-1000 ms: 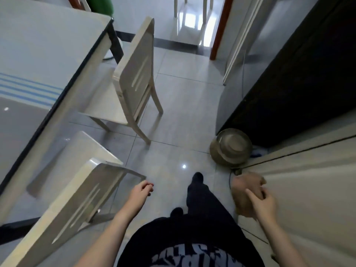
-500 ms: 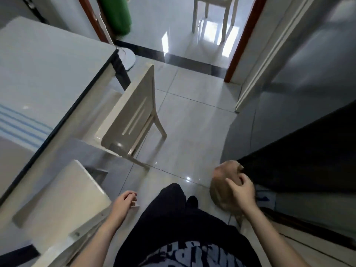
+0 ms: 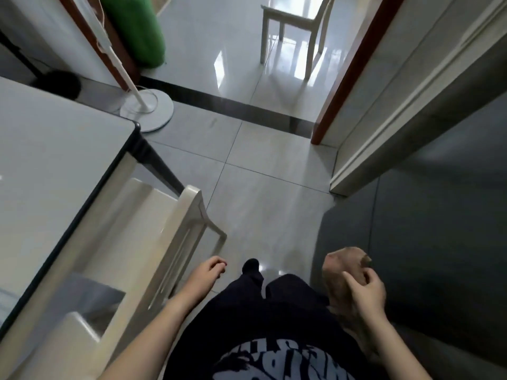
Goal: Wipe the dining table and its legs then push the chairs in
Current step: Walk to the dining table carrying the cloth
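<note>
The dining table (image 3: 55,165) with a pale glossy top and dark edge fills the left. One dark leg (image 3: 156,165) slants down from its far corner. A cream chair (image 3: 175,237) stands beside the table's right edge, its seat partly under the top. A second cream chair (image 3: 68,335) shows at the bottom left. My left hand (image 3: 210,271) hangs loosely curled, holding nothing, just right of the nearer chair back. A crumpled brown cloth (image 3: 343,267) is gripped by my right hand (image 3: 365,292) at hip height on the right.
A white fan stand (image 3: 146,108) rests on the floor past the table corner, next to a green bag (image 3: 137,31). A doorway with a red-brown frame (image 3: 354,67) opens ahead, with another chair (image 3: 293,31) beyond. Dark cabinet fronts (image 3: 425,229) line the right.
I have walked forward along the table's right side. The first chair has passed to my lower left, the far chair is now beside me. The round hat on the floor is out of view.
</note>
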`<action>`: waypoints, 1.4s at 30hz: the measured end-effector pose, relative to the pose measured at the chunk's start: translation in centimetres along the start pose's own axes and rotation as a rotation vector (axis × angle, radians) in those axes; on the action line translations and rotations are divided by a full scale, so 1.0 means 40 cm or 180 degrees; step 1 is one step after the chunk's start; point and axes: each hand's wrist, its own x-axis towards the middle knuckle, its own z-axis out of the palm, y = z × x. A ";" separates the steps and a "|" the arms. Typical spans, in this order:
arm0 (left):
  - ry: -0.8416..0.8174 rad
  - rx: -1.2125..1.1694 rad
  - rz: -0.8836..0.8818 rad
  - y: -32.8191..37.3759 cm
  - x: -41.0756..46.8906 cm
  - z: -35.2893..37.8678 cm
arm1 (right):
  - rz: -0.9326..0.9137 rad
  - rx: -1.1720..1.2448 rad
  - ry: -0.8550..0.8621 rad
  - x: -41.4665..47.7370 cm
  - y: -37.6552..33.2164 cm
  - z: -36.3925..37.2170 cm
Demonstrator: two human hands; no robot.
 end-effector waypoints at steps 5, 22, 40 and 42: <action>-0.0329 0.0082 0.0374 0.231 0.150 -0.016 | 0.0131 -0.0096 0.0277 0.161 -0.107 -0.011; 0.1206 -0.1380 -0.0856 0.559 0.552 -0.093 | -0.0395 -0.0177 -0.0667 0.914 -0.763 0.117; 0.2074 -0.2426 -0.1292 0.714 0.924 -0.391 | -0.1364 -0.1221 -0.1890 1.248 -1.501 0.615; 0.2169 -0.2502 -0.1160 0.773 0.963 -0.477 | -0.1458 -0.1259 -0.1952 1.265 -1.593 0.659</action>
